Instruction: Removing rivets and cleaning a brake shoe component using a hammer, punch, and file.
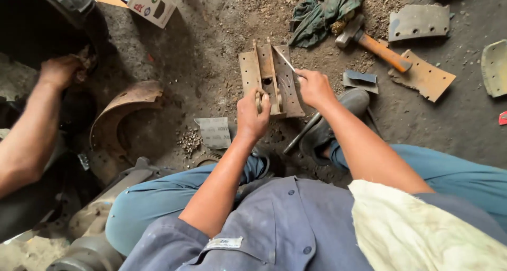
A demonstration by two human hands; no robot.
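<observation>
Looking down, we saw the rusty brake shoe (pixel 271 78) on the dirt floor between our hands. Our left hand (pixel 252 114) gripped its rib, fingers closed. Our right hand (pixel 315 87) pinched a thin metal rod (pixel 285 59), its lower end hidden.

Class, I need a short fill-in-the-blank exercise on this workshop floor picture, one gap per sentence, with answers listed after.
1. The left hand grips the rusty brake shoe standing on the ____.
2. The right hand holds a thin metal ____ against it.
3. The hammer has an ____ handle.
4. The green rag lies beside the hammer's ____.

Answers: ground; rod; orange; head
</observation>
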